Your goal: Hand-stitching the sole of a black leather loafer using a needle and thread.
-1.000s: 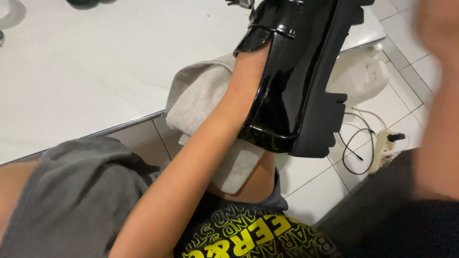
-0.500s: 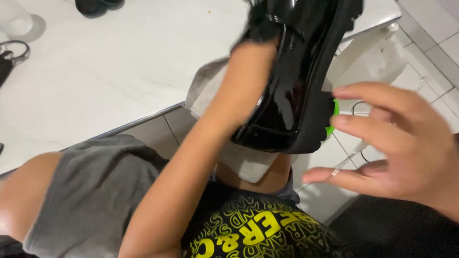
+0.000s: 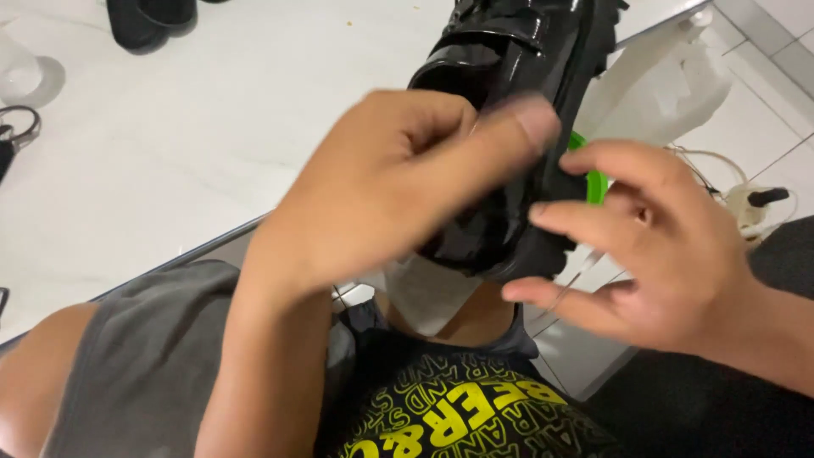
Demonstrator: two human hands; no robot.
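So the glossy black patent-leather shoe with the chunky lugged sole (image 3: 509, 127) is up in the air over the lap, toe pointing away toward the far side, heel end closest to the body. The left hand (image 3: 398, 187) is wrapped over the near part of the upper, fingers curled down and the thumb lying across the side, so it's closed on the shoe and carrying its weight. The right hand (image 3: 670, 246) sits just right of the sole edge, fingers spread and loosely bent. Fingertips look like they're touching the sole rim, but it isn't gripping anything that I can make out. There's a thin pale sliver near its lower fingers, too blurry to say what it is.

My take on doing this bit well: keep that left grip firm on the upper so the shoe doesn't twist, and let the right fingertips work along the sole edge lightly, since patent finish smudges easily.

A light grey cloth (image 3: 424, 293) hangs under the heel, over the lap. A bright green bit (image 3: 593, 174) peeks out behind the sole, can't tell what it is.

Container-wise, there's a white plastic bag (image 3: 670, 76) at far right beyond the shoe, contents hidden. Off to the far left, a dark sandal (image 3: 153, 17) sits on the white floor (image 3: 170, 153).
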